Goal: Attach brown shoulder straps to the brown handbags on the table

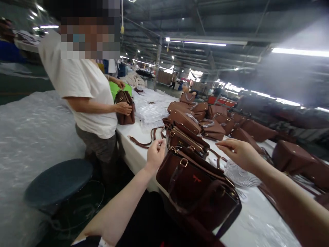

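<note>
A dark brown handbag [187, 187] with a small red dragonfly-shaped mark and gold buckles stands tilted at the table's near edge, close in front of me. My left hand [155, 156] is beside its upper left side, thumb and fingertips drawn together; whether anything thin is between them is too blurred to tell. Over the right side of the bag, my right hand [240, 152] hovers with fingers stretched out to the left and nothing visible in them. Just behind is a second brown bag [183, 140] with a gold zip along its top. A brown strap [144, 143] lies left of it.
Many brown bags [185, 120] are heaped along the white table [135, 152]. A clear ribbed dish [243, 175] sits beneath my right wrist. To the left, a co-worker [89, 92] in a white shirt handles another brown bag [125, 115]. A round stool [60, 181] stands at lower left.
</note>
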A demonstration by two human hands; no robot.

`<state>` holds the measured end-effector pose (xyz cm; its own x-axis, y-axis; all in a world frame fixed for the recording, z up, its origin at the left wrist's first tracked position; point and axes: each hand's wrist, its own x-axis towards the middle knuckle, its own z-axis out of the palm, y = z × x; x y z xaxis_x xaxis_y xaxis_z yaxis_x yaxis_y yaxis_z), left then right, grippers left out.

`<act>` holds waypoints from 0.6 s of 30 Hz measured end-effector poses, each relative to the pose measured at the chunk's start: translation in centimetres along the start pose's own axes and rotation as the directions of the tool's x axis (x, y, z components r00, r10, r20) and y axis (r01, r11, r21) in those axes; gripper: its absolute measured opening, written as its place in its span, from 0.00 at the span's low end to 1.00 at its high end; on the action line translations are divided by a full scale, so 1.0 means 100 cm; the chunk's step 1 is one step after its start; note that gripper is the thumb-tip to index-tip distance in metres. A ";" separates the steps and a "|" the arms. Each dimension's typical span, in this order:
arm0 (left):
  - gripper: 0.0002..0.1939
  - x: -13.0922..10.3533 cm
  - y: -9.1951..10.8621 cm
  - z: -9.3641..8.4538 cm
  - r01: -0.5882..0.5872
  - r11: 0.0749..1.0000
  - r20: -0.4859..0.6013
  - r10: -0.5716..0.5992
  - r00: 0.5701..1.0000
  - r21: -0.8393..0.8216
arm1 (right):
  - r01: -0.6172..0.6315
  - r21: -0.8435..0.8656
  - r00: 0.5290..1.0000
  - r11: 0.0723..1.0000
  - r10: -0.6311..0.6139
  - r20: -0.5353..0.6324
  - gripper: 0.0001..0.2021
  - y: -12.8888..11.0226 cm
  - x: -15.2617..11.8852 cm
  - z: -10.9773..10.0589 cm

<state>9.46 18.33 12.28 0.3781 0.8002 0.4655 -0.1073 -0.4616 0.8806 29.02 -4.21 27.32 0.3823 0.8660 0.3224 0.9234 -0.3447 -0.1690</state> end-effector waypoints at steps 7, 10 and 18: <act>0.12 -0.033 0.049 0.001 -0.241 0.971 0.049 0.240 0.969 0.005 | -0.345 -0.019 0.924 0.939 0.343 0.171 0.15 0.050 -0.108 0.006; 0.10 -0.050 0.077 0.013 -0.318 0.946 0.123 0.323 0.938 -0.058 | -0.464 0.287 0.869 0.838 0.368 0.331 0.13 0.049 -0.151 0.041; 0.16 -0.124 0.148 0.061 -0.617 0.732 0.515 0.662 0.545 -0.288 | -0.591 0.484 0.783 0.646 0.603 0.151 0.20 0.032 -0.210 0.093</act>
<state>8.80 -0.74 18.96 0.6088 -0.0667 0.7905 -0.5764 -0.7218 0.3831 23.65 -20.18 11.30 0.8510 0.5250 0.0095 0.3532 -0.5589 -0.7502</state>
